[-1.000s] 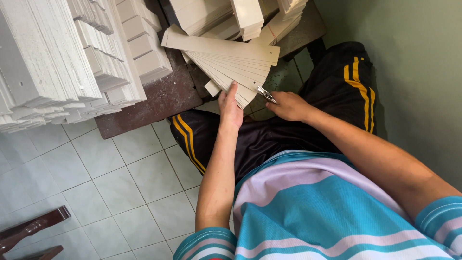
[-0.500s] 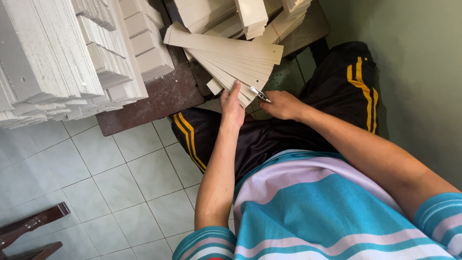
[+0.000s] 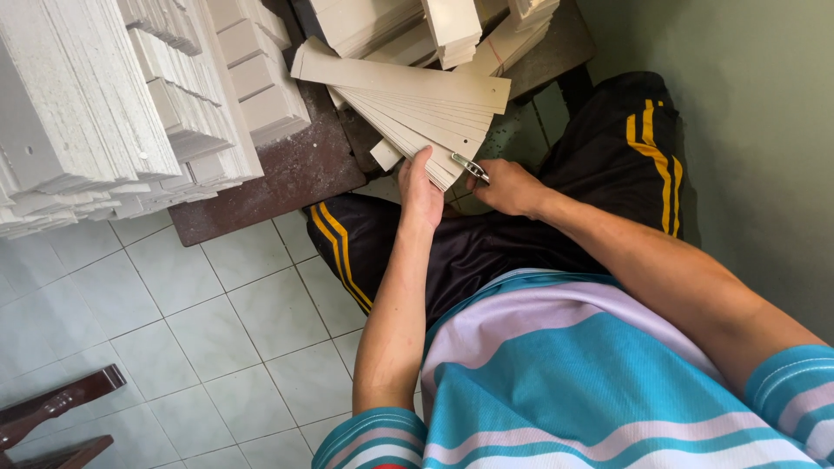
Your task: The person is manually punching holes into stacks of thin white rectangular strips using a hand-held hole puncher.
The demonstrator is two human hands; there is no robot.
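A fanned bundle of long beige card strips (image 3: 408,100) spreads out above my lap. My left hand (image 3: 420,189) grips the near end of the fan, thumb on top. Just to its right, my right hand (image 3: 508,187) pinches a small metal clip (image 3: 470,167) against the strips' near corner. Both forearms reach forward over my black trousers with yellow stripes.
Tall stacks of white cut card pieces (image 3: 104,104) fill the left on a dark brown board (image 3: 300,178). More beige strip bundles (image 3: 452,26) lie at the top. Pale floor tiles (image 3: 217,330) lie lower left, a green wall (image 3: 747,104) at right, dark wooden furniture (image 3: 52,412) bottom left.
The view shifted a little; the clip in my right hand has moved slightly along the strips' near edge. Both hands keep their hold.
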